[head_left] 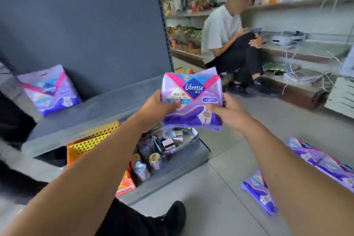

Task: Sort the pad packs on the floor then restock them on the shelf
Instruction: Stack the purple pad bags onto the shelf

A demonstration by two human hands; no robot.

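Observation:
A purple Libresse pad pack [192,99] is held up in front of me, over the end of the grey shelf [107,105]. My left hand [155,110] grips its left edge, thumb on the front. My right hand [229,112] pinches its right edge. Another purple pad pack [50,90] leans upright against the shelf's dark back panel at the far left. Several more pad packs [314,161] lie on the floor at the right, and one [258,191] lies nearer me.
Below the grey shelf a lower shelf holds a yellow perforated divider [90,140], bottles and small boxes [162,149]. A person [229,40] crouches ahead against white shelving [298,51]. My black shoe [172,216] rests on the grey tiled floor.

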